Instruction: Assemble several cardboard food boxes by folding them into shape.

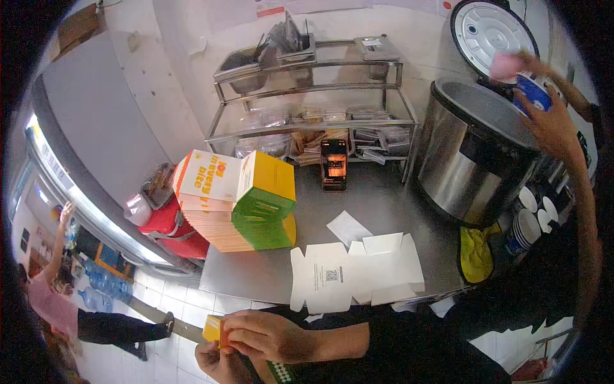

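Note:
Low in the view, my left hand (221, 363) and my right hand (271, 336) grip a small folded yellow-and-orange card item (214, 330) between their fingertips. Above them, an unfolded white carton blank (355, 273) lies at the front edge of the steel table (249, 278). Beyond it is a small printed paper slip (346, 227). To its left stands a large stack of flat printed cardboard cartons (220, 211) in white, yellow and green. A smartphone (334, 164) with a lit screen leans upright near the rack.
A steel wire-frame rack (312, 86) holds metal pans and packets. At right, another person's hands (556, 120) hold a pink item and a blue container over a large steel pot (475, 158). Nearby lie a yellow cloth (476, 254) and paper cups (525, 228). A red bag (177, 230) sits left.

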The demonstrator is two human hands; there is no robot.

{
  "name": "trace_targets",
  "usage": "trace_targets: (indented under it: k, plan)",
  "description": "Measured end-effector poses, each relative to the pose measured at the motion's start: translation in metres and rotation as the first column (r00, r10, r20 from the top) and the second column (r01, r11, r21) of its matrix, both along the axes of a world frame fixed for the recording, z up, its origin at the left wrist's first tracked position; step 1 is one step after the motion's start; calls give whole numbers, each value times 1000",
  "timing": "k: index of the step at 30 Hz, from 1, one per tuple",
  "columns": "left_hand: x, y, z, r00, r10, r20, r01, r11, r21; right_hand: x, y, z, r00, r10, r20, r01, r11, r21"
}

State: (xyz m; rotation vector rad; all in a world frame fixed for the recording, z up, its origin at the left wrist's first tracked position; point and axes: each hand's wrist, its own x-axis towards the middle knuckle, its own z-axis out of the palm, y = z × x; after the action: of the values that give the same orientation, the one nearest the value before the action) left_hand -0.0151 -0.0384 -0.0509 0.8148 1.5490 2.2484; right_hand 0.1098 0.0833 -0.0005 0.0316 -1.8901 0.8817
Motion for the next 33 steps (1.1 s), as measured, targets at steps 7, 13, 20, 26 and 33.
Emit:
trace_targets:
  k: [7,13,20,26,33]
  plan:
    - [-6,0,-4,997,50,-54,-51,999,-14,2,2,7,991,8,130,-8,1000,1]
    - [-9,-1,-15,982,41,-185,-42,999,2,4,3,5,990,48,130,-34,994,-107]
    - [-1,2,7,993,56,-106,-48,996,71,4,5,-8,982,176,62,-162,969,-187]
    - [4,6,14,960,21,-280,-13,999,31,1,12,-4,973,224,60,-216,970,-115]
    - [-14,2,32,997,-24,75,16,994,106,10,37,-9,983,116,146,-106,992,-71]
